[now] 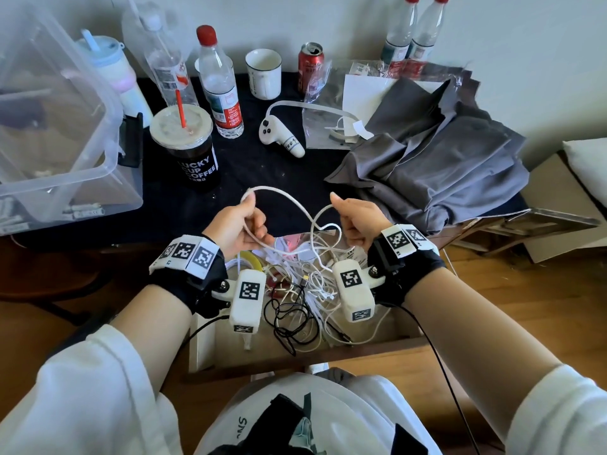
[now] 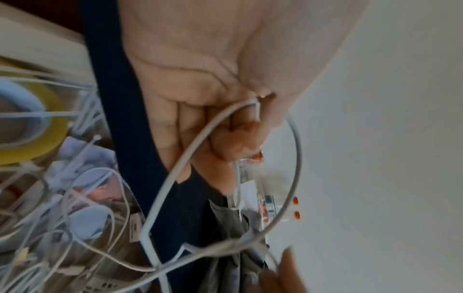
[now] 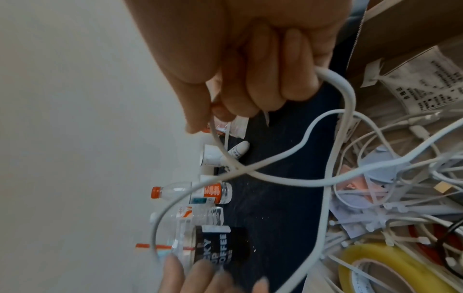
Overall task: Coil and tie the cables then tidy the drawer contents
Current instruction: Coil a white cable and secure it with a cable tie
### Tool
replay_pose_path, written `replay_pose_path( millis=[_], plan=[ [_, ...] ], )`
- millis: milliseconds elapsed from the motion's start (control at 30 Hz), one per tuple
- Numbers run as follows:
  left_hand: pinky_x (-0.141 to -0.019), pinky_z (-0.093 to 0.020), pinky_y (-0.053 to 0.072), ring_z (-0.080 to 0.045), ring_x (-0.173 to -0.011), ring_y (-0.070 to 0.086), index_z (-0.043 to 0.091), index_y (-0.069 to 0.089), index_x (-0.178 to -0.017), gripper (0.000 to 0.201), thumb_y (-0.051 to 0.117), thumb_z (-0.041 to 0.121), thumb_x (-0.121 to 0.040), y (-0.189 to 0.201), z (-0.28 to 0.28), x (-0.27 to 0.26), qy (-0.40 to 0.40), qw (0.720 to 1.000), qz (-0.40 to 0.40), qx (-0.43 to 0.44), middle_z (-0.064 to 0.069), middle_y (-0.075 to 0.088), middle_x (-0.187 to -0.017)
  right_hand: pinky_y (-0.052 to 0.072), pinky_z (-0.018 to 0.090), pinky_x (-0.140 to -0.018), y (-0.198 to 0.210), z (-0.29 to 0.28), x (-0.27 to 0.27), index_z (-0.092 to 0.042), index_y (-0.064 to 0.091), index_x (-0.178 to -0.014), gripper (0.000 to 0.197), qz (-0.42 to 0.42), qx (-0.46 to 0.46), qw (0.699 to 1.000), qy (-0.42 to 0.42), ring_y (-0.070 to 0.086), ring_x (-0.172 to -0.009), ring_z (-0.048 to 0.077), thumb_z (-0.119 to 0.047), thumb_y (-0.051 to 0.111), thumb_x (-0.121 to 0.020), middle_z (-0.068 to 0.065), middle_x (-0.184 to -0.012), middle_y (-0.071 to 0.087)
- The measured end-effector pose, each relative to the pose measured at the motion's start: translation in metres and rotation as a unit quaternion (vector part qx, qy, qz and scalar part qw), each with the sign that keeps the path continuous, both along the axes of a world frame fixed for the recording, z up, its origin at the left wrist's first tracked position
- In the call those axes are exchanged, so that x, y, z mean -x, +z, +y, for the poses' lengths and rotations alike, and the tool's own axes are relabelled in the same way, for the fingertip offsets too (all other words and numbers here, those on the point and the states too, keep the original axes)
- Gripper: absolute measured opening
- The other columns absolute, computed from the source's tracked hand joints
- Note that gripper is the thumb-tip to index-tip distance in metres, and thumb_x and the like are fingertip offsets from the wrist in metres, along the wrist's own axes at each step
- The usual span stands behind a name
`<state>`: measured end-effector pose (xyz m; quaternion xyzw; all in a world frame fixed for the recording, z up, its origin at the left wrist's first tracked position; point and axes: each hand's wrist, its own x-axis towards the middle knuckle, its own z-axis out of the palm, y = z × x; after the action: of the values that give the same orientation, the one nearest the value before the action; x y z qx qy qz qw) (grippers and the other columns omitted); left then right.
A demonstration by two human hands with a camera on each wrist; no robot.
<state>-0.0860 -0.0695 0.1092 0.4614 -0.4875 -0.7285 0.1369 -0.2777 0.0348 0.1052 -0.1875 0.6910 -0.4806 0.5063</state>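
Note:
A white cable arches between my two hands above the open drawer. My left hand grips one stretch of it, fingers curled, with the bend sticking out past the thumb. The right hand pinches another stretch in a fist. The cable loops out of my left fist in the left wrist view; in the right wrist view the cable leaves my right fingers and drops toward the drawer. Below lies a tangle of white cables, a black cable, white zip ties and a yellow tape roll.
On the dark tabletop stand a coffee cup, water bottles, a mug, a red can and a white controller. Grey cloth lies right, a clear plastic bin left.

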Motion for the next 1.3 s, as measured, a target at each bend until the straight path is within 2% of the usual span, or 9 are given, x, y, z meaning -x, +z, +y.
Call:
replay_pose_path(
  millis=[100,200,467,633,733,900,1033,1200,1300],
  plan=[
    [-0.058,-0.029,0.054,-0.01,-0.041,0.055,0.011,0.056,-0.088,0.026,0.035,0.016,-0.103,-0.004,0.0,-0.008,0.073,0.997,0.027,0.01,-0.004,0.058,-0.059,0.016,0.013,-0.032,-0.009,0.007,0.012,-0.016,0.029,-0.056,0.046,-0.076,-0.027,0.995,-0.063,0.022,-0.025,0.006,-0.028,0.047,-0.097,-0.005,-0.037,0.031],
    [-0.05,-0.019,0.044,-0.003,-0.039,0.038,0.011,0.062,-0.098,0.028,0.036,0.004,-0.099,-0.006,-0.005,-0.016,0.085,0.992,0.092,-0.023,-0.002,0.065,-0.067,0.015,0.009,-0.029,-0.022,0.017,0.021,-0.01,0.043,-0.062,0.04,-0.07,-0.044,0.992,-0.096,0.024,-0.023,0.004,-0.024,0.041,-0.1,0.001,-0.047,0.045],
    [-0.053,-0.021,0.035,-0.006,-0.031,0.022,0.016,0.057,-0.074,0.015,0.06,0.02,-0.089,-0.031,-0.018,-0.045,0.235,0.968,-0.019,-0.083,0.01,0.024,-0.036,0.015,0.012,-0.026,-0.053,0.045,0.039,-0.013,0.038,-0.067,0.041,-0.151,-0.058,0.96,-0.228,0.022,-0.02,0.002,-0.025,0.024,-0.104,-0.004,-0.043,0.034],
    [-0.064,-0.028,0.046,-0.008,-0.035,0.024,0.024,0.045,-0.058,0.036,0.058,0.035,-0.09,-0.049,-0.014,-0.056,0.222,0.965,-0.053,-0.131,0.008,0.023,-0.04,0.017,0.01,-0.028,-0.072,0.056,0.043,-0.014,0.039,-0.063,0.037,-0.098,-0.091,0.958,-0.253,0.023,-0.021,0.004,-0.028,0.044,-0.098,-0.006,-0.035,0.03],
    [-0.065,-0.031,0.044,-0.009,-0.033,0.025,0.022,0.028,-0.051,0.049,0.055,0.032,-0.09,-0.052,-0.012,-0.054,0.211,0.966,-0.067,-0.133,0.007,0.022,-0.039,0.023,0.019,-0.031,-0.073,0.061,0.039,-0.016,0.044,-0.059,0.042,0.017,-0.127,0.977,-0.17,0.03,-0.027,0.005,-0.041,0.066,-0.083,-0.004,-0.043,0.037],
    [-0.063,-0.029,0.044,-0.01,-0.038,0.027,0.021,0.025,-0.046,0.057,0.052,0.044,-0.091,-0.032,-0.008,-0.035,0.142,0.983,-0.053,-0.108,0.006,0.023,-0.042,0.023,0.015,-0.03,-0.052,0.054,0.012,-0.007,0.053,-0.069,0.027,0.048,-0.097,0.994,0.007,0.03,-0.029,0.003,-0.025,0.07,-0.082,-0.01,-0.044,0.049],
    [-0.062,-0.03,0.043,-0.011,-0.042,0.026,0.019,0.026,-0.051,0.055,0.05,0.047,-0.091,-0.007,-0.006,-0.012,0.122,0.988,-0.019,-0.093,0.005,0.022,-0.044,0.029,0.009,-0.034,-0.046,0.034,-0.007,-0.01,0.037,-0.054,0.04,0.064,-0.069,0.987,0.127,0.044,-0.031,-0.003,-0.003,0.062,-0.085,0.001,-0.097,0.065],
    [-0.066,-0.031,0.043,-0.01,-0.04,0.026,0.019,0.027,-0.053,0.052,0.047,0.048,-0.092,0.005,-0.015,-0.009,0.138,0.984,-0.017,-0.113,0.006,0.025,-0.041,0.02,0.015,-0.031,-0.037,0.03,-0.01,-0.011,0.046,-0.063,0.031,-0.069,-0.012,0.99,0.123,0.03,-0.03,0.008,-0.018,0.054,-0.093,0.007,-0.073,0.071],
    [-0.068,-0.031,0.042,-0.01,-0.041,0.026,0.02,0.028,-0.053,0.051,0.047,0.048,-0.092,-0.003,-0.021,-0.016,0.163,0.975,-0.018,-0.153,0.006,0.025,-0.041,0.018,0.014,-0.032,-0.029,0.035,-0.006,-0.013,0.034,-0.062,0.034,-0.082,0.043,0.988,0.123,0.028,-0.029,0.006,-0.012,0.049,-0.094,0.002,-0.057,0.066]
  ],
)
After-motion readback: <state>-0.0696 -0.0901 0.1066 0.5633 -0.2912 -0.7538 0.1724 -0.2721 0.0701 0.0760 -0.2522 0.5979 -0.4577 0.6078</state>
